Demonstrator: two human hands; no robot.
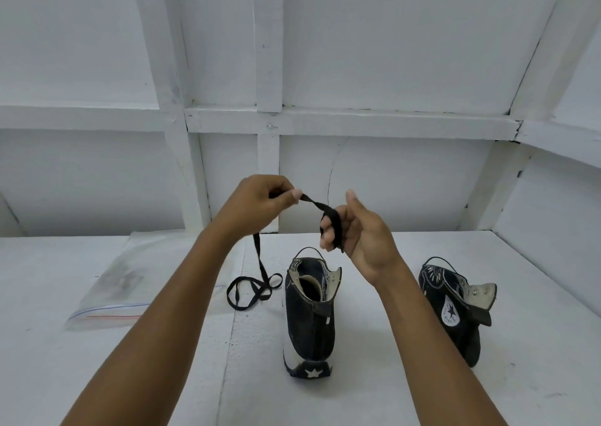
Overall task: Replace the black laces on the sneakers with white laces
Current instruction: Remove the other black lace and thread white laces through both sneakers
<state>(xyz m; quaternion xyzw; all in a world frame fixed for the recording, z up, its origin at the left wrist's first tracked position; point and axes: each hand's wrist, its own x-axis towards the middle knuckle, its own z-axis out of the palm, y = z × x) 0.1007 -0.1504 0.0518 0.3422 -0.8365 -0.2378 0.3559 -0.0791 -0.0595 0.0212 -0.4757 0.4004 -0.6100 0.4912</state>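
Your left grip (pixel 260 203) pinches the black lace (pixel 259 256), right grip (pixel 364 240) holds its coil; slack at 9 o'clock of the sneaker (pixel 312 321) may knot.

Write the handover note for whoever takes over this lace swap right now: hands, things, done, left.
Left hand: pinches the black lace at its fingertips.
Right hand: the lace is wound round its curled fingers. Both hands are raised above the table.
Things: the rest of the lace hangs down to loose loops on the table, left of the near sneaker. The second sneaker stands at right. A zip bag lies at left, contents unclear.
Done: neither sneaker shows any lacing.
Left: finish coiling, set the lace aside, thread white laces; none plainly in sight.
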